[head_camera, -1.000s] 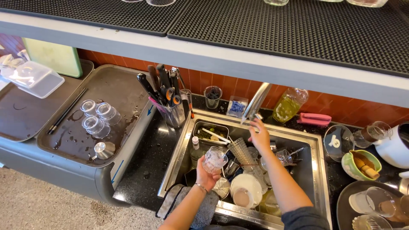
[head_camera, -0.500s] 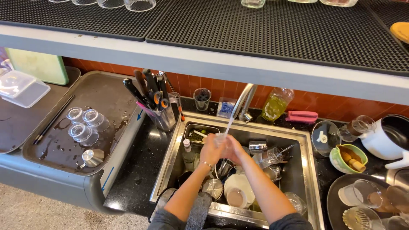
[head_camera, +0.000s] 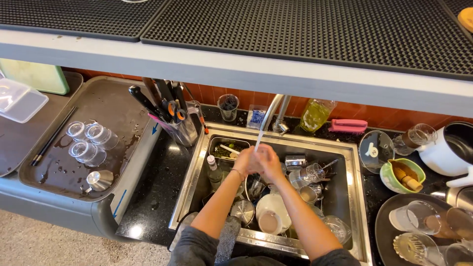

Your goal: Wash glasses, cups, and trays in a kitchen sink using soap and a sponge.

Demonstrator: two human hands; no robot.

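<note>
My left hand (head_camera: 245, 160) and my right hand (head_camera: 270, 163) are pressed together over the steel sink (head_camera: 196, 165). A thin stream of water (head_camera: 259, 139) from the curved faucet (head_camera: 271, 112) falls on them. Nothing shows between the palms. Under the hands the sink is full of dishes: a white bowl (head_camera: 270, 217), a clear glass (head_camera: 255, 188), metal cups (head_camera: 307, 193), a small bottle (head_camera: 213, 170) and a dark tub with scraps (head_camera: 227, 148).
A wet grey tray (head_camera: 123, 111) on the left bears upturned glasses (head_camera: 88, 143) and a metal cup (head_camera: 99, 180). A utensil holder (head_camera: 183, 130) with knives and scissors stands beside the sink. A green soap bottle (head_camera: 315, 115), a pink brush (head_camera: 349, 126), a green bowl (head_camera: 401, 175) and a white pot (head_camera: 449, 148) stand to the right.
A second ago my left hand held a glass low in the sink and my right reached toward the faucet. Now the water runs and both hands meet under it.
</note>
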